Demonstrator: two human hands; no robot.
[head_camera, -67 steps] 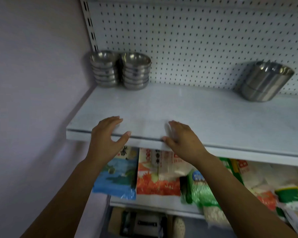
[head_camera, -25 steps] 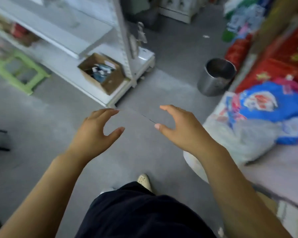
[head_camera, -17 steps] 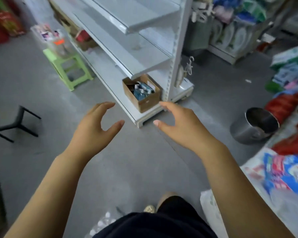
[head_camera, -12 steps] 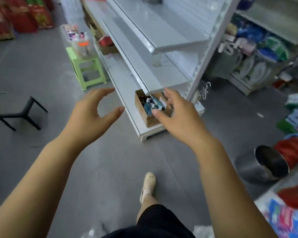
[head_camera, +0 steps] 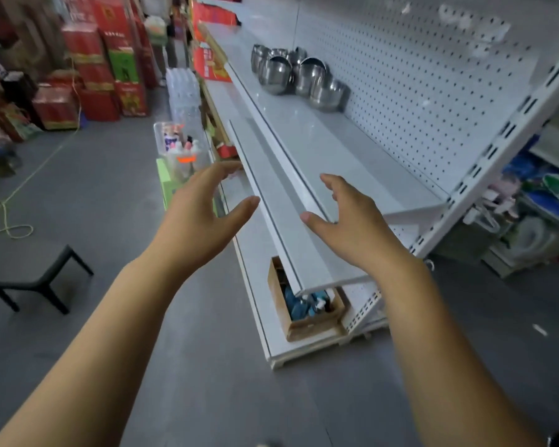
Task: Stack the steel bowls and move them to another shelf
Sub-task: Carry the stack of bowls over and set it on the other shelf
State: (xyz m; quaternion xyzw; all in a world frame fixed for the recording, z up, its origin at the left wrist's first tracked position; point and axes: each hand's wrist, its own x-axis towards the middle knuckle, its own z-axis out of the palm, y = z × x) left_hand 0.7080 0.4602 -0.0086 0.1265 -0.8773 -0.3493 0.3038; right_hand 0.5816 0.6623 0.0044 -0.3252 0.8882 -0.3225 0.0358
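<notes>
Several steel bowls [head_camera: 299, 77] sit loose and unstacked in a cluster at the far end of a white upper shelf [head_camera: 342, 156], against the pegboard back. My left hand [head_camera: 204, 217] and my right hand [head_camera: 349, 221] are both held out in front of me, fingers spread and relaxed, holding nothing. They hover in the air by the near end of the shelving, well short of the bowls. My right hand is over the edge of the lower white shelf [head_camera: 281, 221].
A cardboard box [head_camera: 304, 304] of small items sits on the bottom shelf. A dark stool [head_camera: 33, 272] stands on the grey floor at left. A green stool [head_camera: 168, 185] with a clear bin is beside the shelving. Red boxes [head_camera: 104, 66] are stacked at the far left.
I have turned away from the first shelf holding stacked bowls and swung round across the aisle. A second white shelving unit with loose steel bowls has come into view. Both hands stay empty.
</notes>
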